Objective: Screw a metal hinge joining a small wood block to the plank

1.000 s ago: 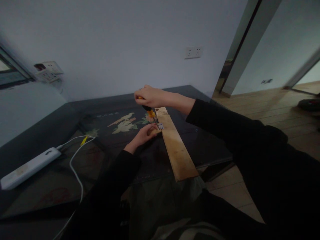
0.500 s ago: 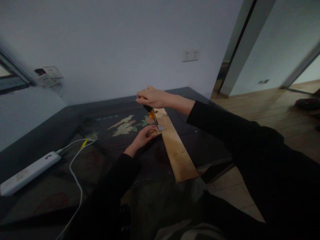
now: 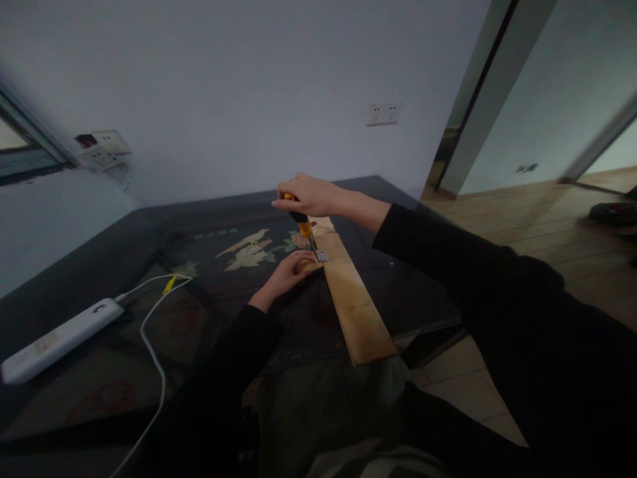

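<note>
My right hand is closed round the top of a black-and-yellow screwdriver, which slants down with its shaft toward a small metal hinge. The tip is too small to make out exactly. The hinge lies at the left edge of a long, pale wooden board. To the left of the board, my left hand grips a small wooden piece that reaches up to the board's edge by the hinge. My fingers partly hide this piece.
The dark table has a painted bird and flowers on its top. A white power strip lies at the left, its white cable running toward the front. A wall with sockets stands behind the table.
The view has shifted slightly. My right hand has turned a little on the screwdriver handle, while my left hand keeps its grip on the small wooden piece.
</note>
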The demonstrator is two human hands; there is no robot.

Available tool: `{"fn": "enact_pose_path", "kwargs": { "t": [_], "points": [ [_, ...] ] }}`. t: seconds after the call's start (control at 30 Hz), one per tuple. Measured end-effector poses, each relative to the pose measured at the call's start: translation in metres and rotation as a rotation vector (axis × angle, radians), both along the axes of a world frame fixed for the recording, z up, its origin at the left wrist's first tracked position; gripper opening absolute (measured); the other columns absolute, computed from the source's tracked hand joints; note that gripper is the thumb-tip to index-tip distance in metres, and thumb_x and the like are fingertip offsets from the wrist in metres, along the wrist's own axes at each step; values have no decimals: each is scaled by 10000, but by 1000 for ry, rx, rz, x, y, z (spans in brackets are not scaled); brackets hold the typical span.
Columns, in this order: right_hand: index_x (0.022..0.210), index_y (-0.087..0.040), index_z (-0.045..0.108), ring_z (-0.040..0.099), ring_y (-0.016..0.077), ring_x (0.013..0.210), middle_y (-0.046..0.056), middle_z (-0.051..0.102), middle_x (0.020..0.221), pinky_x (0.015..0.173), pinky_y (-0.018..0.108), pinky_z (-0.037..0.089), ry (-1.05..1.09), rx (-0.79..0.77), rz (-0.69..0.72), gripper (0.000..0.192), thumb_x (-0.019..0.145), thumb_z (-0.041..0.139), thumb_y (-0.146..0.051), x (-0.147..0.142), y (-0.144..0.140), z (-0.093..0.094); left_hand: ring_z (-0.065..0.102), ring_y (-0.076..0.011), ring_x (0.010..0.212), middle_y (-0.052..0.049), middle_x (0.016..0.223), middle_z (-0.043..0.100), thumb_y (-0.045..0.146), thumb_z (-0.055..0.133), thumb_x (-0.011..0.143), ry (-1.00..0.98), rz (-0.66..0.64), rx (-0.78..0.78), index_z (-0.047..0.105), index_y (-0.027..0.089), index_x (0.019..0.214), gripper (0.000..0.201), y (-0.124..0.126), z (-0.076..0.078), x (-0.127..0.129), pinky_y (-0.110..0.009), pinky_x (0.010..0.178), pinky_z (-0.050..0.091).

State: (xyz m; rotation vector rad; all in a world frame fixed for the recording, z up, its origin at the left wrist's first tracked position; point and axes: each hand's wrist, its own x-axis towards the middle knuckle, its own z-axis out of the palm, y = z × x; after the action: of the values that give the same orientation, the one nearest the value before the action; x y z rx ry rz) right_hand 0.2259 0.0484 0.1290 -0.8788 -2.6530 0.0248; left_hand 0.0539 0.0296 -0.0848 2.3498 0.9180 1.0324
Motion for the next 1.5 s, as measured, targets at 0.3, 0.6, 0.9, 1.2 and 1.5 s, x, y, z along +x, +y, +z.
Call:
{"fn": "enact_pose_path", "kwargs": {
  "t": [0.3, 0.6, 0.9, 1.2, 1.5],
  "points": [
    [993, -146, 634, 511, 167, 863, 89, 672, 998, 778, 300, 333, 58, -134, 86, 178, 890, 551, -265, 3, 7, 1, 607, -244, 1236, -105, 1248, 675, 265, 657, 910, 31, 26, 14, 689, 226, 1109, 205, -2, 3, 0, -495, 1104, 453],
    [950, -155, 615, 493, 167, 845, 77, 653, 952, 768, 305, 320, 100, -112, 41, 165, 896, 567, -303, 4, 11, -3, 644, -230, 1177, -105, 1225, 680, 319, 663, 916, 34, 24, 52, 711, 212, 1130, 244, -1, 1, -2, -482, 1064, 504],
    [974, -153, 621, 499, 167, 841, 79, 655, 966, 764, 300, 319, 82, -90, 31, 191, 907, 562, -321, 4, 12, -4, 665, -231, 1151, -95, 1185, 709, 377, 657, 919, 33, 28, 86, 723, 216, 1117, 263, -3, 4, -1, -474, 1052, 527],
    [1024, -165, 616, 503, 170, 836, 66, 652, 970, 729, 295, 312, 21, -83, 14, 275, 854, 676, -373, 9, 5, -1, 668, -234, 1148, -101, 1189, 707, 376, 663, 915, 10, 27, 76, 735, 216, 1113, 265, -3, 3, -1, -477, 1041, 536],
    [1031, -167, 615, 519, 185, 871, 73, 653, 971, 765, 314, 326, 32, -80, 7, 237, 863, 656, -330, 9, 1, -3, 678, -230, 1123, -99, 1172, 710, 386, 671, 908, 0, 22, 68, 740, 215, 1098, 265, -1, 1, -1, -477, 1022, 548]
  ]
}}
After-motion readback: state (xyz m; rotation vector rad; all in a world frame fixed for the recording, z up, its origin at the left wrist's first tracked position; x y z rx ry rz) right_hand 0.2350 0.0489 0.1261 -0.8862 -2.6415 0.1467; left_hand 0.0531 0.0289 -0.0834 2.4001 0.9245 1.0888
